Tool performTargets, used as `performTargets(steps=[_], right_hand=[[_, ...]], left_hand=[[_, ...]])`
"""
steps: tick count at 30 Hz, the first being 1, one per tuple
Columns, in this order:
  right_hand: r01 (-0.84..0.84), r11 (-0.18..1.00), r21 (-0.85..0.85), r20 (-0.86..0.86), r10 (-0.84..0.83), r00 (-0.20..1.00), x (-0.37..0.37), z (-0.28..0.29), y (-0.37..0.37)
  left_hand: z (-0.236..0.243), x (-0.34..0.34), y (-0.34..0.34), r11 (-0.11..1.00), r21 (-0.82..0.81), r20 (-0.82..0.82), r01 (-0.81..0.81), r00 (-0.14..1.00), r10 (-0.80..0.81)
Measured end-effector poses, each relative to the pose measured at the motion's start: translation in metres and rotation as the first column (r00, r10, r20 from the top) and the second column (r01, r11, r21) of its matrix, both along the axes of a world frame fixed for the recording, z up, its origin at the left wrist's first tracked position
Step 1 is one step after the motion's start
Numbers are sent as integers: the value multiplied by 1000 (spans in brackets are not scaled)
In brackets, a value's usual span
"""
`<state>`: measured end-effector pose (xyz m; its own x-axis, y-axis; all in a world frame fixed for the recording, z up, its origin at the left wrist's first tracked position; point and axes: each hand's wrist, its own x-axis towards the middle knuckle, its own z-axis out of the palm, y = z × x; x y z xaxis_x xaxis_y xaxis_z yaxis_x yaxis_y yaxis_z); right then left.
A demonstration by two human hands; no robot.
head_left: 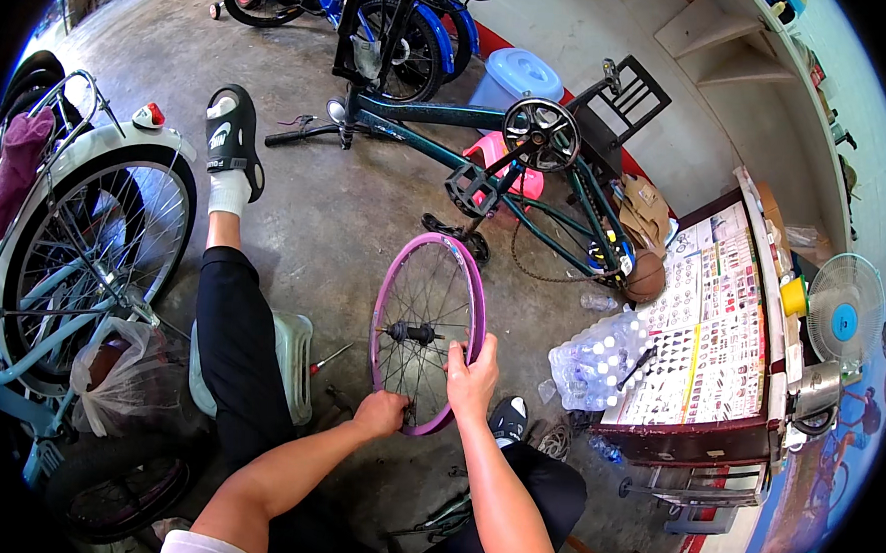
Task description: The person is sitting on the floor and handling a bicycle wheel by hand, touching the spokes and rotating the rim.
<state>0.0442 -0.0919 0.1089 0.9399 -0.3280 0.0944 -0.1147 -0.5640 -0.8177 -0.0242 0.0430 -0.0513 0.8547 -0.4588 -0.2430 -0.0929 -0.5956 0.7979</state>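
Observation:
Between my two hands stands a purple bicycle wheel rim (393, 292) with thin spokes and a black hub (412, 332); no tyre sits on it. My left hand (383, 414) is closed around the rim's lower left edge. On the right side, my right hand (471, 376) grips the rim with the thumb laid along it. The wheel is held upright, slightly tilted, above the concrete floor in front of me. Beyond it lies a dark green bicycle frame (411, 124) upside down or on its side, without wheels, its crank and chainring (541, 134) showing.
A light blue bicycle (93, 258) stands at left. A screwdriver (330, 359) lies near a pale green plastic stool (296, 364). Wrapped water bottles (599, 360) sit beside a chart-covered cabinet (706, 320) at right. Tools (445, 515) lie between my legs; blue bicycles (327, 0) stand far back.

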Motion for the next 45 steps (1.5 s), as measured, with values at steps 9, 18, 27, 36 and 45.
performTargets(steps=[9, 18, 27, 36, 45], right_hand=[[-114, 990, -83, 87, 121, 989, -2, 0, 10], [-76, 997, -17, 89, 77, 993, 1, -5, 7], [-9, 1000, 24, -6, 10, 1000, -1, 0, -2], [31, 999, 27, -2, -31, 1000, 5, 0, -2], [-29, 998, 59, 16, 28, 999, 1, 3, 8]], left_hand=[[-22, 9, -4, 856, -469, -678, -217, 710, -192], [-13, 13, -5, 932, -346, -542, -107, 834, -105], [-14, 2, -3, 999, -41, -12, 23, 1000, -23], [-5, 3, -3, 996, -68, -140, -59, 989, 49], [-25, 5, -13, 962, -251, -456, -106, 890, -21]])
